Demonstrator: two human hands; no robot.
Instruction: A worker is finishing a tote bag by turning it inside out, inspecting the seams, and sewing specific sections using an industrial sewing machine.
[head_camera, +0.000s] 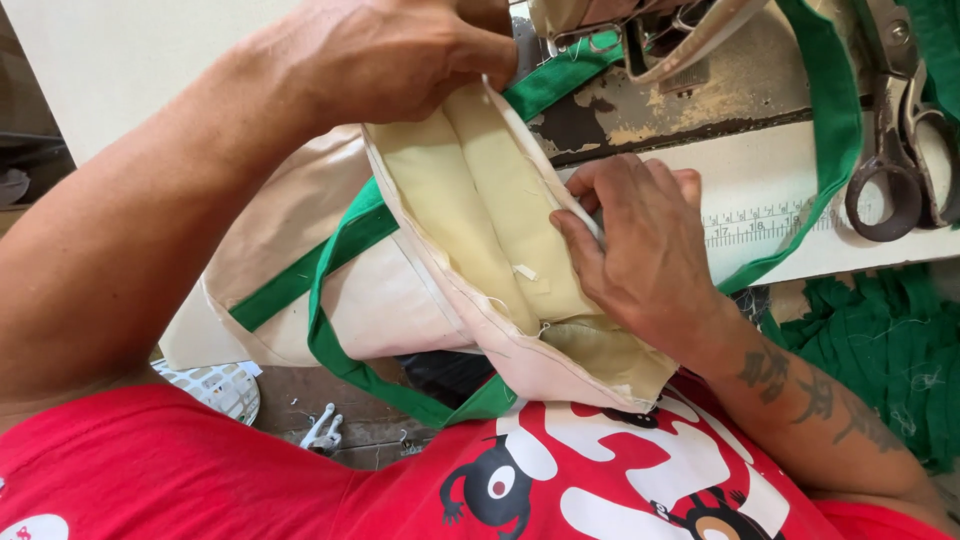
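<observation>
A cream canvas tote bag (440, 290) with green straps (345, 245) was held open in the middle of the view, its mouth turned toward the wearer and its yellowish lining exposed. The left hand (400, 55), at twelve o'clock from the bag, was clenched on the upper rim, the fingers (480, 45) pinching the cloth beside the green binding. The right hand (640, 250), at three o'clock, was pressed flat against the bag's side wall with its fingertips (575, 235) tucked inside the opening, gripping the edge of the lining.

Judging from this, the seam or lining was being straightened by hand. It would be done well if the rim were kept taut by the upper hand while the lower one smoothed the layers flush, so that no fold was trapped.

A sewing machine bed (680, 90) with worn paint lay at one o'clock on the worktop (770, 180), and heavy scissors (900, 140) rested at two o'clock. Green cloth scraps (880, 350) were piled at four o'clock.
</observation>
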